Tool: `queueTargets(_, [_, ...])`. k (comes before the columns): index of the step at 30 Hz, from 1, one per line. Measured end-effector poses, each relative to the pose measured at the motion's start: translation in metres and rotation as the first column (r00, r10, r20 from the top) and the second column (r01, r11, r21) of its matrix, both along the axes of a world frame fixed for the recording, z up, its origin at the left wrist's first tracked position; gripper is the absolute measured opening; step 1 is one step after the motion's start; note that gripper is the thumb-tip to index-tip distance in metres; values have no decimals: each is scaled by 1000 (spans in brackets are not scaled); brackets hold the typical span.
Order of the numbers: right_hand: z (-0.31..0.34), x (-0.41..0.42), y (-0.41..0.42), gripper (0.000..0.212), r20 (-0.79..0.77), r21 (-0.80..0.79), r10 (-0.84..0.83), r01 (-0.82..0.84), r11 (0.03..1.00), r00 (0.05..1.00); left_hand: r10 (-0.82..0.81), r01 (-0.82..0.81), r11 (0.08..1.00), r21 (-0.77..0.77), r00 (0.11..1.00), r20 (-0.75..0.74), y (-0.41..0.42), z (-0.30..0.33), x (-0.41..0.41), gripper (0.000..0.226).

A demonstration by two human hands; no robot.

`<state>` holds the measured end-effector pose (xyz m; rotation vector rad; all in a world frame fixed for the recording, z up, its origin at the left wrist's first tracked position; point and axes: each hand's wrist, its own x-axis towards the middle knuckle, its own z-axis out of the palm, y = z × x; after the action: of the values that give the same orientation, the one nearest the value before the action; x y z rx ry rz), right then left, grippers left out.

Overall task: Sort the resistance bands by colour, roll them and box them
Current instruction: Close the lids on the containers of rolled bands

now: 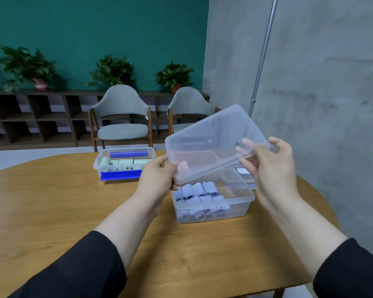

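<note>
**Desk:** What does the caption say?

**Photographer:** A person holds a clear lid (215, 143) tilted above a clear box (213, 203) of rolled pale blue-grey bands (200, 201) on a round wooden worktop (63, 201). The left hand (159, 177) pinches the lid's near-left corner; the right hand (269, 166) holds its right edge, fingers (246, 145) over the rim. Each grip is closed on the lid, nothing else.

**Desk:** Where are the bands in relation to the hands?

**Photographer:** Directly below them, inside the box, not touching either hand. The rolls lie in rows toward the box's left side. Something pink (183, 166) shows faintly through the lid; I cannot tell what it is. A second box (123, 164) holding pale green rolls (125, 162), with blue clips, sits well apart at the far edge.

**Desk:** What could go wrong?

**Photographer:** My judgement: the lid hangs high on the right and low on the left. Pressed down like that, one edge could seat while the other rides on top of the rim. The upper rolls sit near rim height, so a roll could be pinched or uncoil under the lid. The left hold is only a corner pinch, so the smooth plastic could slip.

**Desk:** Background?

**Photographer:** Two grey chairs (123, 117), potted plants (112, 69) on a low shelf (30, 117).
</note>
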<state>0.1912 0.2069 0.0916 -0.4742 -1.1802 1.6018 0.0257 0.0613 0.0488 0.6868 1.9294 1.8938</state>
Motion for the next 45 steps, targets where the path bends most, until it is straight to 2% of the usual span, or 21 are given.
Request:
queueTargets(2, [-10, 4, 15, 53, 187, 34, -31, 25, 999, 982, 8, -8, 1000, -26, 1000, 5, -2, -2, -2, 21])
queueTargets(4, [-20, 5, 32, 37, 413, 104, -79, 39, 994, 907, 36, -40, 993, -112, 999, -39, -2, -3, 0, 17])
queueTargets(5, [-24, 6, 39, 21, 505, 181, -126, 38, 983, 854, 57, -66, 987, -149, 996, -65, 0, -5, -1, 20])
queueTargets(6, [-30, 6, 46, 16, 591, 286, -190, 17, 958, 784, 68, -85, 979, -185, 993, -94, 2, -8, -1, 26])
queueTargets(8, [-42, 6, 57, 34, 723, 437, -308, -64, 897, 618, 86, -127, 961, -247, 982, -169, 6, -13, -2, 41])
queueTargets(9, [-48, 7, 60, 38, 763, 461, -341, -92, 883, 549, 94, -147, 951, -273, 976, -197, 8, -16, -2, 43])
queueTargets(11, [-60, 8, 67, 39, 796, 460, -359, -103, 882, 487, 107, -182, 929, -323, 966, -237, 11, -20, -2, 30])
queueTargets(16, [-77, 4, 73, 39, 789, 454, -346, -103, 885, 507, 90, -243, 865, -438, 935, -342, 12, -29, -1, 31])
queueTargets(19, [-81, 2, 72, 42, 799, 471, -364, -121, 874, 479, 87, -275, 847, -455, 916, -392, 15, -34, -3, 28])
queueTargets(22, [-84, 4, 73, 41, 800, 490, -384, -135, 861, 460, 76, -288, 828, -482, 908, -412, 17, -41, -6, 36])
queueTargets(27, [-86, 11, 78, 35, 833, 457, -350, -177, 872, 428, 71, -247, 838, -487, 933, -352, 13, -49, -8, 37])
queueTargets(30, [-84, 12, 77, 22, 836, 419, -270, -239, 876, 477, 58, -190, 858, -477, 959, -278, 11, -50, -7, 46])
queueTargets(33, [-81, 12, 77, 24, 863, 408, -252, -310, 859, 438, 30, -129, 884, -450, 975, -221, 13, -50, -7, 30])
queueTargets(36, [-76, 16, 77, 25, 881, 394, -254, -323, 860, 399, 0, -108, 885, -452, 972, -234, 14, -50, -7, 35])
queueTargets(41, [-72, 24, 71, 23, 886, 411, -276, -356, 839, 372, 2, -100, 895, -435, 975, -221, 11, -54, -6, 27])
queueTargets(45, [-64, 25, 62, 27, 896, 375, -203, -430, 822, 394, 18, -115, 894, -434, 975, -220, 5, -52, -7, 41])
